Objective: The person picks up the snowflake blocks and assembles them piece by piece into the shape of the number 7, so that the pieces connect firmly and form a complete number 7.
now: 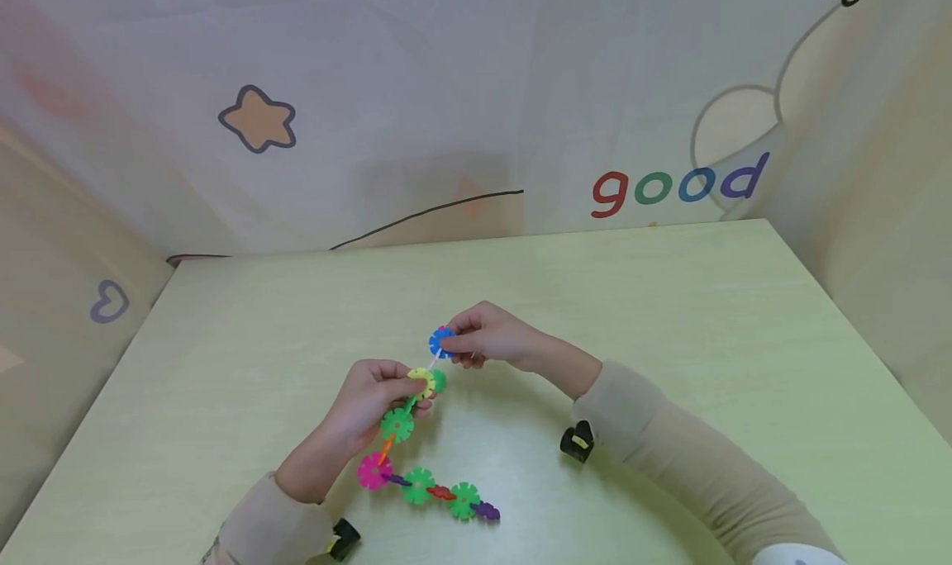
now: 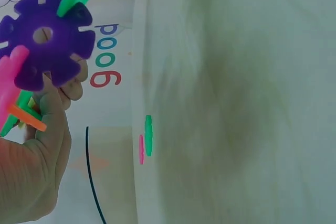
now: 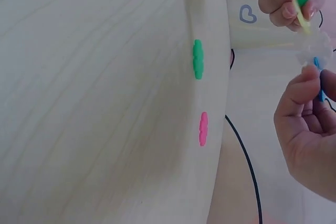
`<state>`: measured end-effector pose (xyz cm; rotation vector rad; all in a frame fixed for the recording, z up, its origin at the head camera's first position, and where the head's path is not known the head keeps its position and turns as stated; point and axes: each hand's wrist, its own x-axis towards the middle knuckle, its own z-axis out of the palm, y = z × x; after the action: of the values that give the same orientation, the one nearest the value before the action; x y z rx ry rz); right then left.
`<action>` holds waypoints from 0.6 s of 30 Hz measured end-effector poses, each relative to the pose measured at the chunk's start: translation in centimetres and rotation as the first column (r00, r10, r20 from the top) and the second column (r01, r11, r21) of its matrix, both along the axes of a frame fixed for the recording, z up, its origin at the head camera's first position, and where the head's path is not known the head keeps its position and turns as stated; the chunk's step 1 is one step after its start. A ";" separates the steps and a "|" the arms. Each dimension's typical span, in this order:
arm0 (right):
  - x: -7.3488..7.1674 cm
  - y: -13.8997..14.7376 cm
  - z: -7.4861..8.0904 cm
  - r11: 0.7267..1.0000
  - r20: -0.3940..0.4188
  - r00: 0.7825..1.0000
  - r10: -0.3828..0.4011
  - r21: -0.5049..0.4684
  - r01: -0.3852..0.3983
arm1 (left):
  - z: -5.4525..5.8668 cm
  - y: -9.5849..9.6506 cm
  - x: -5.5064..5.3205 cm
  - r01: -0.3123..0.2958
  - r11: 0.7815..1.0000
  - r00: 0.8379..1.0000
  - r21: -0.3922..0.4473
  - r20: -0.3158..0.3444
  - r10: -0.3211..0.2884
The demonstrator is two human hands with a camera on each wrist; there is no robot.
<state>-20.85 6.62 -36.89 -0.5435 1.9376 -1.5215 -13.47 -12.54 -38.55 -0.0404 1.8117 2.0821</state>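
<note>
My left hand [image 1: 375,396] pinches a yellow notched plastic disc [image 1: 419,375], part of a chain of interlocking snowflake discs. From it the chain hangs through green, orange and pink discs [image 1: 374,472], then bends right to a purple end disc [image 1: 487,511]. Between thumb and fingers, my right hand [image 1: 494,334] pinches a blue disc [image 1: 440,344]. A clear whitish disc [image 3: 314,48] spans the gap between the blue disc and the yellow one [image 3: 300,17]. Close up in the left wrist view is a purple disc [image 2: 23,38].
A loose green disc [image 3: 198,59] and a loose pink disc [image 3: 203,128] lie on the pale table [image 1: 632,301] beyond the hands. Printed curtains [image 1: 446,78] stand behind and beside the table. A black strap piece [image 1: 577,441] sits by the right cuff.
</note>
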 end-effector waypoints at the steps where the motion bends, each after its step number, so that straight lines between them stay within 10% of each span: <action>1: 0.0 0.0 0.0 1.000 -0.002 1.000 0.006 -0.005 -0.006 | 0.0 0.0 0.0 -0.003 1.000 1.000 0.007 0.007 0.003; 18: 0.2 -0.1 -0.4 0.998 0.004 0.999 -0.051 -0.023 0.051 | -0.3 0.2 0.0 0.000 1.000 0.997 0.019 -0.080 0.002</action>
<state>-20.68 6.52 -37.31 -0.5051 1.9474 -1.5769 -13.45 -12.31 -38.84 0.0482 1.8374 2.1299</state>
